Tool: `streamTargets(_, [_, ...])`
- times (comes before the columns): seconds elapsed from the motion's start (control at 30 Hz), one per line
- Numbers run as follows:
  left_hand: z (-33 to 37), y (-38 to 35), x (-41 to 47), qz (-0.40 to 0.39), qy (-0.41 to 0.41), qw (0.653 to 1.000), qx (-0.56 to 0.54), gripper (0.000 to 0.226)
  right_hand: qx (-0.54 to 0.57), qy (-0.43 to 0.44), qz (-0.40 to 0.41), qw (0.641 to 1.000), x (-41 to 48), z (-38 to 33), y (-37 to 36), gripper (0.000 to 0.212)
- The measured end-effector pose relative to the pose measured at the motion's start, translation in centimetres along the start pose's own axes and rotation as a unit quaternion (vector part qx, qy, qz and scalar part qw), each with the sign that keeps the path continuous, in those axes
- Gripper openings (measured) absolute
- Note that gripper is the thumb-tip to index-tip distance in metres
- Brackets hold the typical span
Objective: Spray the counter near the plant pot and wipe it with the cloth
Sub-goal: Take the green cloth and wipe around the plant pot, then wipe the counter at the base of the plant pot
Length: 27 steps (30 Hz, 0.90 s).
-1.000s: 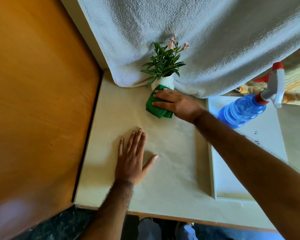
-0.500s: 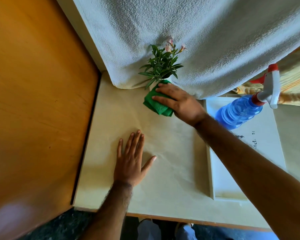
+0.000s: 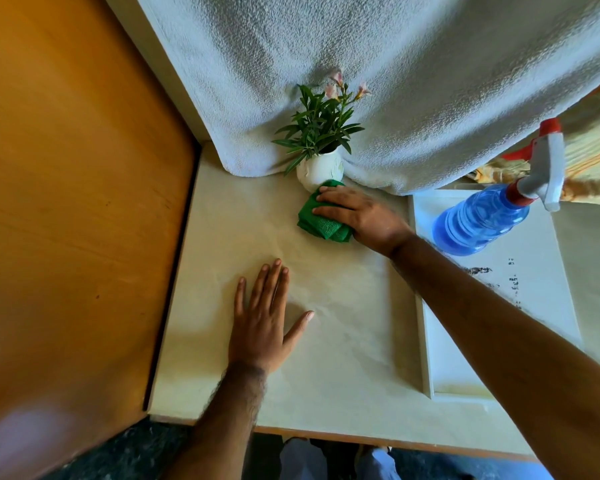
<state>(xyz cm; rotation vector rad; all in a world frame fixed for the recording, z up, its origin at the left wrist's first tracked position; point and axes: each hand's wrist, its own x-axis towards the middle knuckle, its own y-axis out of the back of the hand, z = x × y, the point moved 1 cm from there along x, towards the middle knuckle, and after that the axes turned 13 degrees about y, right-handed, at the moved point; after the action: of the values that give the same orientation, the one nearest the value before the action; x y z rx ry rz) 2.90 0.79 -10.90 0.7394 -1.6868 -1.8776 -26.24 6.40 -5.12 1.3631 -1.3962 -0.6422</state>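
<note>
A small white plant pot with green leaves and pink flowers stands at the back of the cream counter. Right in front of it lies a folded green cloth, touching the pot's base. My right hand presses down on the cloth, fingers spread over its top. My left hand lies flat on the counter nearer to me, fingers apart and holding nothing. A blue spray bottle with a white and red trigger head stands on a white tray to the right.
A grey-white towel hangs down behind the pot to the counter. An orange wooden panel borders the counter on the left. The counter's front edge is near my body. Yellow striped fabric lies at the far right.
My right hand has slid the green cloth slightly to the right and back toward me in front of the pot. The left hand stays flat in place.
</note>
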Motion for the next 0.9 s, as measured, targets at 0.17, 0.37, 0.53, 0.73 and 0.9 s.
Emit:
streamTargets(0.17, [-0.1,-0.1,0.1,0.001,-0.002,1.000,-0.006,0.091,0.076,-0.106,-0.016,0.991,-1.0,-0.2,0.1,0.053])
streamTargets(0.37, [0.0,0.2,0.1,-0.020,0.004,1.000,0.002,0.093,0.074,-0.157,-0.070,0.982,1.0,-1.8,1.8,0.064])
streamTargets(0.53, [0.2,0.8,0.0,-0.041,0.013,0.999,0.003,0.094,0.077,-0.119,-0.085,0.986,0.6,-6.0,4.7,0.059])
streamTargets(0.73, [0.3,1.5,-0.1,-0.058,0.016,0.998,-0.011,0.091,-0.006,-0.139,-0.029,0.990,-6.6,-10.7,8.3,0.057])
streamTargets(0.9, [0.3,1.1,0.0,-0.057,0.011,0.998,-0.008,0.089,-0.088,-0.193,-0.001,0.977,-15.2,-12.8,8.2,0.055])
